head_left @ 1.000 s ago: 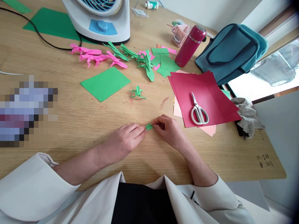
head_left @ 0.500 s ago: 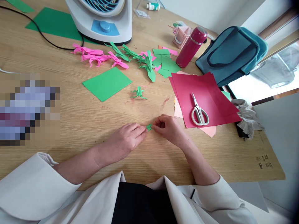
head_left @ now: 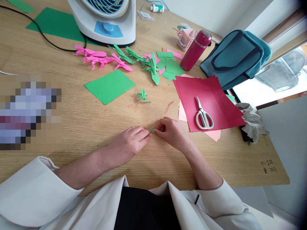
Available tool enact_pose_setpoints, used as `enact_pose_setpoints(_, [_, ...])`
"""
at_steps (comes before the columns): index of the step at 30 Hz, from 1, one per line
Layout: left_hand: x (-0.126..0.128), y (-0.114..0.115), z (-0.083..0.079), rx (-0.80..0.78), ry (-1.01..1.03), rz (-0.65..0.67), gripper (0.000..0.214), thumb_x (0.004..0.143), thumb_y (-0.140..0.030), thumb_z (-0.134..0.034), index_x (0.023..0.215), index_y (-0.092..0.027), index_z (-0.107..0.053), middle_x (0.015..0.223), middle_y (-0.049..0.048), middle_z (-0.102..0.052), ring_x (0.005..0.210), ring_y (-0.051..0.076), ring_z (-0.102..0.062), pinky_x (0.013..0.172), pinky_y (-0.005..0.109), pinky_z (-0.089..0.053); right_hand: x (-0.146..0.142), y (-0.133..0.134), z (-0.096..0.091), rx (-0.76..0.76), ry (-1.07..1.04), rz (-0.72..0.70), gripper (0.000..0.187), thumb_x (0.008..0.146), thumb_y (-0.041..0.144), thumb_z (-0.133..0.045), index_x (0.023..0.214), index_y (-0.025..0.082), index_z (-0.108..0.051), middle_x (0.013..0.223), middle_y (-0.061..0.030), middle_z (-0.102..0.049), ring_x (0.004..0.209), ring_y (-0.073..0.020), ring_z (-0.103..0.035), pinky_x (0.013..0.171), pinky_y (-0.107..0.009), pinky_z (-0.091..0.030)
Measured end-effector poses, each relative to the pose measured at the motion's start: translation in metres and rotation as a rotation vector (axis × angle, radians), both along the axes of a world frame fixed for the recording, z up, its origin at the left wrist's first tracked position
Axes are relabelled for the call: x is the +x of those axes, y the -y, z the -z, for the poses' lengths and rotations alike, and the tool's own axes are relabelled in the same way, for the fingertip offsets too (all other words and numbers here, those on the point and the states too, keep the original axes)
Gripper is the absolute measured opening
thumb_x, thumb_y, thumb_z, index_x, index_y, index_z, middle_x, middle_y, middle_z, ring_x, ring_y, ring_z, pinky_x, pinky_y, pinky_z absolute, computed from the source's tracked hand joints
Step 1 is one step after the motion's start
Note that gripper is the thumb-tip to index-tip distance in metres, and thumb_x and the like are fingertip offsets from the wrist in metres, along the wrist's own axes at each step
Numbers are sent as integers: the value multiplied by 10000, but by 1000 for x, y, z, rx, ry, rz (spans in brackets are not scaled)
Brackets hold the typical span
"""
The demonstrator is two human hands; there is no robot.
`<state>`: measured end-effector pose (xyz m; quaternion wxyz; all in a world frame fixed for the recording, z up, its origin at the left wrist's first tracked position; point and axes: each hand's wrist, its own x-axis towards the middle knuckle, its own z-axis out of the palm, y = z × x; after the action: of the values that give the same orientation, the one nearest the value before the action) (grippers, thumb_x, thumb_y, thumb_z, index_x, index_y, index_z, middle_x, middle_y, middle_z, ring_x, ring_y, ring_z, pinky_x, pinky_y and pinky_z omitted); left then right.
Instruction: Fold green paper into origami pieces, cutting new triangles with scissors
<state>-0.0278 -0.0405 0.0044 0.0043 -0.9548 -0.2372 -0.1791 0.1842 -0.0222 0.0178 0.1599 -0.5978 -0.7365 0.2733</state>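
Observation:
Between my fingertips is a small folded piece of green paper point(head_left: 152, 129), mostly covered by them. My left hand point(head_left: 130, 142) rests low over the table, its fingers together and pressing the paper's left end. My right hand point(head_left: 171, 131) has its thumb and curled forefinger pinched on the right end. Just beyond them stands a small green origami frog point(head_left: 143, 95). Farther off lie pink origami figures point(head_left: 98, 59) and green origami figures point(head_left: 153, 68) in a loose row. A green paper sheet point(head_left: 109, 86) is flat on the table to the left of the frog.
Scissors point(head_left: 203, 116) lie on red paper sheets point(head_left: 212, 92) at the right. Behind them are a magenta flask point(head_left: 196, 51) and a teal bag point(head_left: 236, 59). A white fan point(head_left: 103, 27) stands at the back, its black cable point(head_left: 45, 37) running left. A pixelated area covers the left side.
My right thumb and fingers have shifted slightly left over the green paper, so less of it shows. My left hand has stayed in place.

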Motion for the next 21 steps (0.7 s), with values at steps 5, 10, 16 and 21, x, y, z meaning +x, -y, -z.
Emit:
enact_pose_setpoints(5, [0,1,-1,39,9,-14,277,929,-46,-453,1112,-67,-659,1080,120,-690,991,234,-622,907,375,-552,-1,1,-1,-3,2,4,215,775,187,-750,657,167,-570,703,23,-538,622,-99,-473,574,-241,-327])
enact_pose_setpoints(10, [-1,2,-1,45,11,-15,264,939,-61,-451,1095,-91,-662,1084,120,-690,992,227,-627,902,372,-548,-1,5,4,26,-19,12,166,800,211,-728,694,175,-605,744,12,-557,640,-106,-496,583,-241,-347])
enact_pose_setpoints(16, [0,2,1,1,3,-35,212,936,-92,-504,1066,-114,-670,1089,107,-684,982,230,-623,863,372,-547,-3,13,4,60,-6,16,121,828,206,-690,735,184,-615,790,4,-563,650,-109,-514,595,-243,-369])
enact_pose_setpoints(21, [0,2,3,-3,3,-44,202,934,-99,-519,1067,-122,-670,1109,106,-676,1003,224,-614,892,365,-528,1,17,8,132,-43,-50,102,870,216,-645,775,191,-618,809,4,-552,663,-110,-512,608,-240,-378])
